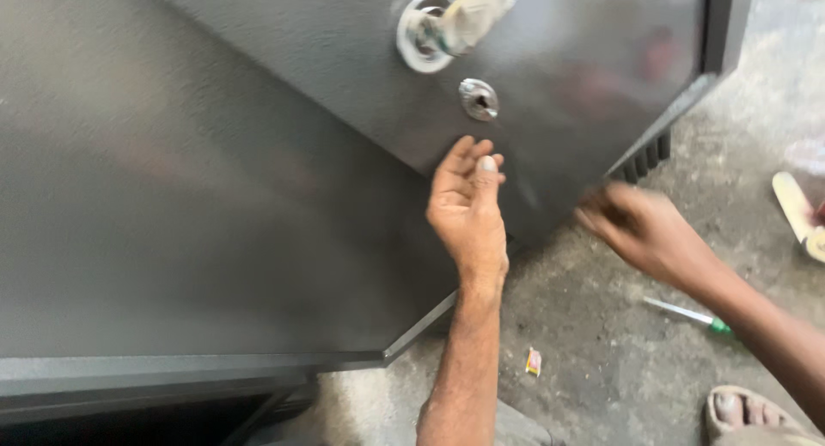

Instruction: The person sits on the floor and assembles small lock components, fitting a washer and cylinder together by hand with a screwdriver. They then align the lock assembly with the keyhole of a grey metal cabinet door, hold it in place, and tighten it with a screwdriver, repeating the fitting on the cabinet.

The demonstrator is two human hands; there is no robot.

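Observation:
A dark grey metal cabinet door (567, 59) stands ajar in front of me, hinged off a larger grey cabinet panel (172, 197). My left hand (468, 210) grips the lower edge of the door, fingers curled behind it and thumb on its face. Above the hand sit a round silver keyhole lock (479, 99) and a chrome handle base (423, 32) whose lever is wrapped in pale plastic. My right hand (640, 227) is blurred, hovering near the door's lower right corner, fingers loosely bent and holding nothing that I can see.
Rough concrete floor (601, 360) lies below. On it rest a screwdriver with a green tip (687, 313), a small orange and white scrap (534, 361) and a pale sandal (797, 210) at the right edge. My sandalled foot (743, 412) shows at the bottom right.

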